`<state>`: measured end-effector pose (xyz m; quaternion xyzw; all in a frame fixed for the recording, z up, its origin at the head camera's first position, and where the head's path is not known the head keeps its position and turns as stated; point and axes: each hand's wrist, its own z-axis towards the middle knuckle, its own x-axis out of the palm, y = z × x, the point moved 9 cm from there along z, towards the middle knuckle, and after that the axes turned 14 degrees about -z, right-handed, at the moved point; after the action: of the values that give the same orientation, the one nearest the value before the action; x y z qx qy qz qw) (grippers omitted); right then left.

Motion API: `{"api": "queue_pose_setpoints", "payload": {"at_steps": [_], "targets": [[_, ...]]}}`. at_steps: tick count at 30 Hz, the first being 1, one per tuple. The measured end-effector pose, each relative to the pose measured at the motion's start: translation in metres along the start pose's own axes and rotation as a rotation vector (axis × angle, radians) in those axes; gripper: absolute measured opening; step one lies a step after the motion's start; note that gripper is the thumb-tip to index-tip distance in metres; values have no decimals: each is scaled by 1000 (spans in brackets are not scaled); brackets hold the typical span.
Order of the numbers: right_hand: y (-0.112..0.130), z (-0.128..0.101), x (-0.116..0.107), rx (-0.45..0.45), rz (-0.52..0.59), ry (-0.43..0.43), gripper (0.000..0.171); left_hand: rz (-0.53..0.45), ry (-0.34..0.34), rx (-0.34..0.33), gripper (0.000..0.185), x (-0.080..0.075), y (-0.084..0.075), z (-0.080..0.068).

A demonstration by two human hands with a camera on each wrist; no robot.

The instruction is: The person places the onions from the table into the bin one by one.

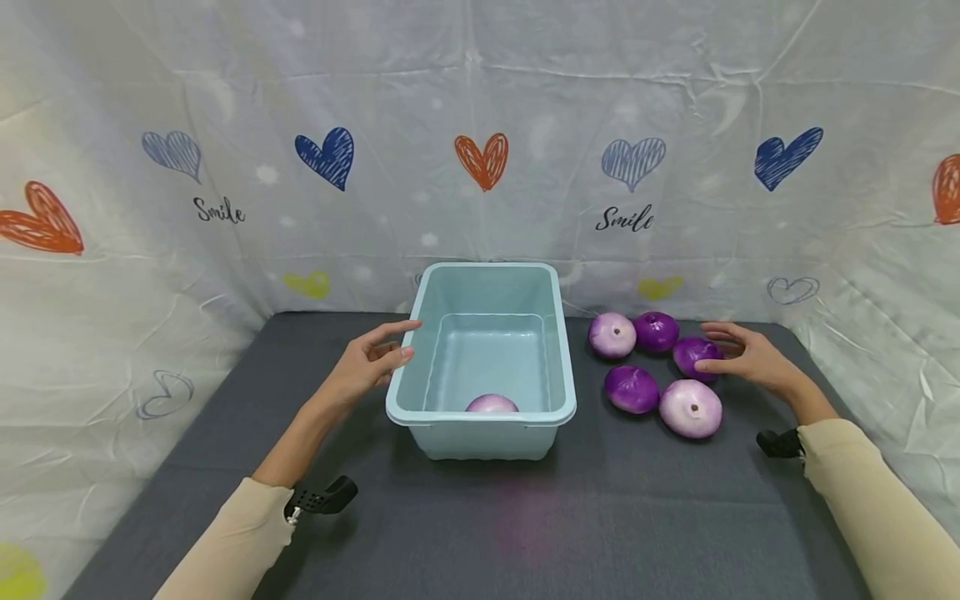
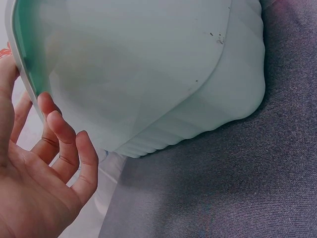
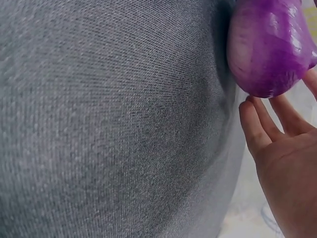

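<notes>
Grey tabletop (image 1: 480, 517): blue tub (image 1: 558, 350) between left hand (image 1: 367, 367) and purple onions (image 1: 656, 362).

Staged recording booth, as I read it: white heart-printed "Smile" backdrop sheet (image 1: 480, 125) draped on 3 sides, enclosing 1 grey cloth-covered table (image 1: 480, 517).

Both arms wear long, close-fitting sleeves of plain cream-beige fabric that end just short of the wrists. The left hand (image 1: 365, 367) and right hand (image 1: 750, 357) are bare, with no rings or gloves. A small black camera mount (image 1: 324, 497) sits at the left cuff, and another black mount (image 1: 780, 443) at the right cuff.
</notes>
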<state>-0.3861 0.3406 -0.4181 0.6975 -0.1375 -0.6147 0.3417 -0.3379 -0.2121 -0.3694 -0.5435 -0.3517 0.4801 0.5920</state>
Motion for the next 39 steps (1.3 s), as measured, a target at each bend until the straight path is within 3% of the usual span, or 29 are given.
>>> {"api": "queue_pose_setpoints", "payload": {"at_steps": [10,30,39], "targets": [[2,4,1,-10,-57,-2,70,-11,2,-1,47,1,1,-1],[-5,-3,-1,4,-27,-57,68,-1,-5,7,47,0,0,0],[-10,-12,-15,12,21,-111,65,-4,-7,12,46,1,-1,0]]}}
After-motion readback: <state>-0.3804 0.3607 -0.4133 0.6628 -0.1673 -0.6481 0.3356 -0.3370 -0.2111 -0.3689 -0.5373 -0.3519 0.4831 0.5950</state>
